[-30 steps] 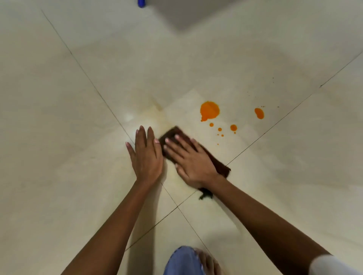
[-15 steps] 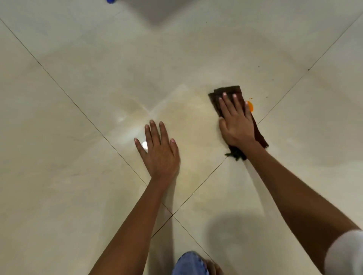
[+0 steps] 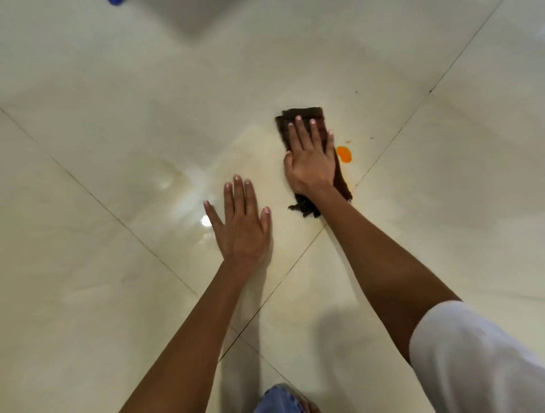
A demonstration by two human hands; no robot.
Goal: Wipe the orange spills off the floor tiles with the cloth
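The glossy cream floor tiles (image 3: 118,88) fill the view, crossed by thin grout lines that meet near the bottom centre. Two bare forearms reach in from the lower edge, the right one coming out of a white sleeve (image 3: 472,359).

The left hand (image 3: 240,227) lies flat on the tile with fingers spread, holding nothing and seemingly acting as a prop. The right hand (image 3: 309,159) is flat too, its fingers straight and pressing down on a folded dark brown cloth (image 3: 303,113) in the far tile, close to that tile's right grout line. A faint wet smear (image 3: 259,147) spreads left of the cloth.

Just beside the cloth's right edge sits an unwiped orange spill (image 3: 344,154), with a tiny speck (image 3: 348,141) near it and another (image 3: 356,92) farther up.

This looks like mid-wipe, late in the job. The next move probably calls for sliding the cloth right over that blob, keeping pressure, then catching the specks.

Whatever lies under the cloth is hidden. A denim knee (image 3: 280,401) and a blue object (image 3: 116,2) are cut off by the frame edges, and the blue object cannot be identified.
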